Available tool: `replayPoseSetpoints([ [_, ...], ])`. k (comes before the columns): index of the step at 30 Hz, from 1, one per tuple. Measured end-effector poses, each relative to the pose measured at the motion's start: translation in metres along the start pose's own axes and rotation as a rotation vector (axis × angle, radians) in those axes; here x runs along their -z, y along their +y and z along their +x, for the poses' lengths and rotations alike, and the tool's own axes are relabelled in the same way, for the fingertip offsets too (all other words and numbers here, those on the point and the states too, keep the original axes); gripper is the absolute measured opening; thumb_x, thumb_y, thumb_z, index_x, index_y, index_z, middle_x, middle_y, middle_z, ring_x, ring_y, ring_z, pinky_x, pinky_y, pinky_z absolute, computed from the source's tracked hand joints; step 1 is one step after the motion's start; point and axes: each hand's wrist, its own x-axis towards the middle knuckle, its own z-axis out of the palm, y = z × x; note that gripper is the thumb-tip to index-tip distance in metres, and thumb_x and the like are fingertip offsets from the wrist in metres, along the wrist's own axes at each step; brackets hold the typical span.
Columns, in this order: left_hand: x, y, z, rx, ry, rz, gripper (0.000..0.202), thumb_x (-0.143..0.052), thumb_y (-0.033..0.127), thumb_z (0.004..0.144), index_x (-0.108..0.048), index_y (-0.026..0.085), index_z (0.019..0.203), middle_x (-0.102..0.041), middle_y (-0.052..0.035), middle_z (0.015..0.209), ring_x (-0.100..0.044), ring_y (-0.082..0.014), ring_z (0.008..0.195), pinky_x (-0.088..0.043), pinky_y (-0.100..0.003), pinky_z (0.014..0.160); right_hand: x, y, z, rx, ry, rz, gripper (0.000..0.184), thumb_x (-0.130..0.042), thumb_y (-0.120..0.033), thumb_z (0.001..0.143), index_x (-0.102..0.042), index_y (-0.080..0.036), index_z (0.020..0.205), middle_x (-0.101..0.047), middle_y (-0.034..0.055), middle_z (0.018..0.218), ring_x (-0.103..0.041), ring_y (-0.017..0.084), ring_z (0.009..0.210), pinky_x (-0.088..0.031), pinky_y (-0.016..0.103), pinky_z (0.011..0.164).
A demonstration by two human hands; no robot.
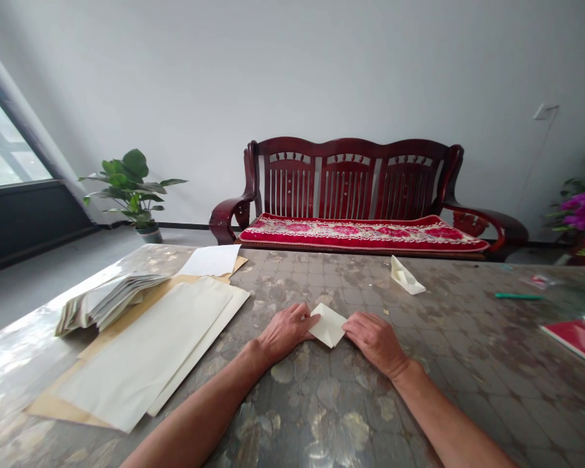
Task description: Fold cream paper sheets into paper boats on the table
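A small folded piece of cream paper (328, 326), shaped like a diamond, is between my two hands just over the patterned table. My left hand (288, 328) pinches its left corner, with the thumb on top. At the opposite corner, my right hand (373, 339) grips the paper with curled fingers; its fingertips are partly hidden. Beyond my right hand, a folded paper boat (407, 278) of the same cream colour rests on the table.
Large cream sheets (151, 351) and a bent stack of papers (110, 300) lie on the left. A green pen (517, 296) and a red booklet (578, 341) are on the right. Behind the table (322, 416) stands a wooden bench (346, 188); a potted plant (136, 188) is at left.
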Motion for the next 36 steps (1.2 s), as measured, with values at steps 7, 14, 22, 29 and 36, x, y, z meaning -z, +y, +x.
replayPoseSetpoints([
  [7,0.008,0.005,-0.001,0.004,-0.075,-0.045,0.036,-0.039,0.051,0.098,-0.062,0.027,0.112,-0.055,-0.0010,0.099,-0.050,-0.0155,0.087,-0.040,-0.023,0.071,0.001,-0.001,0.001,0.007,0.003,0.042,0.024,-0.049,-0.029,0.098,-0.071,-0.026,0.089,-0.069,0.0026,0.083,-0.061,0.018,0.080,-0.043,0.031,0.073],
  [14,0.008,0.008,0.002,0.023,-0.085,-0.003,0.031,-0.042,0.045,0.099,-0.062,0.025,0.113,-0.056,-0.0026,0.101,-0.050,-0.0173,0.090,-0.042,-0.026,0.076,0.003,-0.005,0.002,0.021,-0.033,0.062,0.028,-0.047,-0.030,0.099,-0.072,-0.026,0.089,-0.069,0.0032,0.083,-0.062,0.017,0.082,-0.045,0.029,0.075],
  [22,0.014,0.014,0.006,0.055,-0.141,-0.017,0.028,-0.045,0.043,0.098,-0.062,0.024,0.109,-0.057,-0.0023,0.098,-0.054,-0.0184,0.091,-0.043,-0.025,0.070,0.004,-0.007,0.003,0.056,-0.038,0.019,0.027,-0.047,-0.029,0.099,-0.072,-0.026,0.090,-0.070,0.0025,0.083,-0.062,0.017,0.080,-0.042,0.030,0.073],
  [29,0.009,0.008,0.001,-0.024,-0.056,-0.059,0.029,-0.042,0.040,0.100,-0.062,0.026,0.115,-0.060,-0.0036,0.101,-0.054,-0.0177,0.090,-0.044,-0.026,0.077,0.005,-0.009,0.009,0.050,-0.020,0.016,0.015,-0.059,-0.026,0.092,-0.073,-0.030,0.096,-0.073,0.0025,0.097,-0.059,0.021,0.097,-0.039,0.035,0.082],
  [36,0.007,0.007,0.002,-0.045,-0.026,0.037,0.030,-0.041,0.040,0.100,-0.066,0.027,0.110,-0.062,-0.0040,0.100,-0.052,-0.0178,0.086,-0.041,-0.027,0.076,-0.001,-0.005,0.012,0.008,-0.094,0.032,0.020,-0.057,-0.022,0.092,-0.072,-0.031,0.102,-0.070,0.0035,0.100,-0.056,0.022,0.093,-0.044,0.036,0.083],
])
